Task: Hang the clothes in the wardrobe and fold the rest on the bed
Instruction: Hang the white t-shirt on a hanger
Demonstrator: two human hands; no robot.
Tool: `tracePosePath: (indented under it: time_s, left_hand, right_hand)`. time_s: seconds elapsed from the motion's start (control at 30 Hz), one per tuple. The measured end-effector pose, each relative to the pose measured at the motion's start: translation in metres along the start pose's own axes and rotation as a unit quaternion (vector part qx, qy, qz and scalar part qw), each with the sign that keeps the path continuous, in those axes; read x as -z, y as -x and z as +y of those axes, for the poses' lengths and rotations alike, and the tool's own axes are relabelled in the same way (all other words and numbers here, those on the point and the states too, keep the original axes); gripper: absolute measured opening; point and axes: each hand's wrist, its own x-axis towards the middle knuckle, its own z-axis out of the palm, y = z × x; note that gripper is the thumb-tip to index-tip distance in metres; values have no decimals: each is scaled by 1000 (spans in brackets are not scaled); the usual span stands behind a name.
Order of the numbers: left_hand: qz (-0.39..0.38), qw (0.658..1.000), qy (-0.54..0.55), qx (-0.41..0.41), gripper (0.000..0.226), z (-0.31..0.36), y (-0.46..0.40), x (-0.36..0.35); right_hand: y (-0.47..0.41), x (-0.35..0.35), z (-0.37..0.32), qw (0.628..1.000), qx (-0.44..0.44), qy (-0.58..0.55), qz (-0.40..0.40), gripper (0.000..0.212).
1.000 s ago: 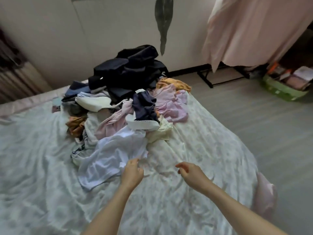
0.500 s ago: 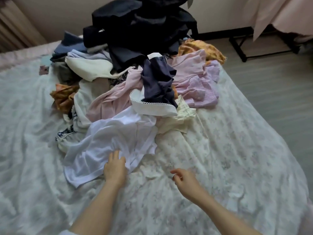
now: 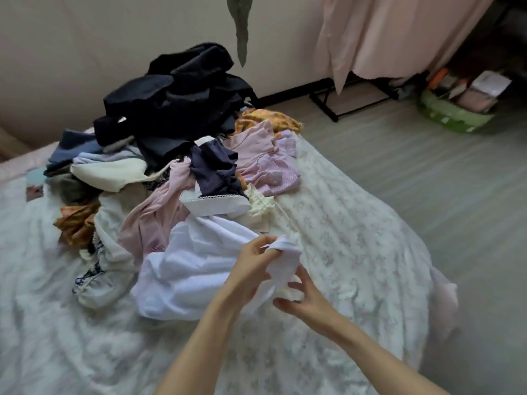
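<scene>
I'm seeing the left hand (image 3: 251,269) pinching a bunched edge of the thin white cotton garment (image 3: 194,266), fingers closed on the cloth and lifting it off the bed. The right hand (image 3: 305,295) is sitting just beside it, lower right, fingers spread apart, fingertips touching the lifted fold but not gripping it.

The rest of the white garment is trailing left from the hands, lying on the white floral-print bedsheet (image 3: 342,238) at the near edge of the heap.

Behind it, the mixed clothes pile (image 3: 171,155) is blocking the far side of the bed: a pale pink top (image 3: 154,215) touching the white garment, a navy piece with white lace-trimmed hem (image 3: 216,178) above it, a pink striped shirt (image 3: 265,163) to the right, orange patterned fabric (image 3: 268,119) behind that, black garments (image 3: 182,95) stacked highest against the wall.

Off the bed, a pink cloth is hanging over a black metal rack (image 3: 336,104), and a green basket (image 3: 453,118) is standing on the floor at far right.

Versus half a second ago: the left hand was lying flat on the garment, now it's raised with cloth in it; the right hand has moved in from well apart.
</scene>
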Motion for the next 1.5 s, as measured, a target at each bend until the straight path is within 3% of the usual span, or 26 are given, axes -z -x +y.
tracePosePath:
  time_s: [0.1,0.23,0.27,0.37,0.47,0.53,0.63,0.73,0.8,0.9,1.03,1.17,1.27,1.37,1.43,1.5]
  left_hand:
    - [-77,995,63,25,9,25,19,-44]
    - [-165,984,68,13,11,49,45,-112]
    - [-162,985,57,4,15,55,53,-133]
    - [-67,990,-76,-94,22,62,64,-183]
    - [-32,945,-226,-233,45,66,81,-240]
    - [-102,936,-224,-253,35,62,98,-293]
    - [-223,931,-190,-216,35,49,132,-379]
    - [-277,935,-154,-161,22,32,169,-455]
    - [-302,920,-151,-197,23,22,194,-496]
    - [-333,878,-174,-297,25,5,243,-552]
    - [-410,839,-165,-317,28,-17,303,-603]
    - [-437,805,-193,-353,39,-32,333,-634]
    - [-485,762,-236,-360,45,-41,349,-661]
    - [-566,725,-284,-272,46,-47,360,-684]
    - [-615,672,-340,-234,31,-51,365,-689]
    - [-671,610,-374,-194,17,-56,373,-689]
  right_hand:
    - [36,18,-21,999,29,-15,36,78]
    - [85,59,-41,973,49,-59,220,22]
    - [103,76,-43,961,41,-76,262,19]
    - [153,118,-40,949,34,-38,311,22]
    - [210,164,-28,929,39,40,365,17]
    - [264,204,-16,909,29,59,411,9]
    - [354,253,0,879,11,58,472,13]
    - [442,280,17,860,1,61,507,11]
    - [496,286,31,856,-7,60,513,8]
    - [577,289,58,832,-76,121,536,3]
    - [668,279,87,755,-251,213,567,12]
    - [725,261,103,687,-364,251,577,36]
    - [754,250,104,676,-386,204,594,39]
    - [766,246,96,663,-313,67,676,39]
    - [771,246,89,597,-250,-116,753,28]
    - [778,248,82,521,-163,-305,780,11]
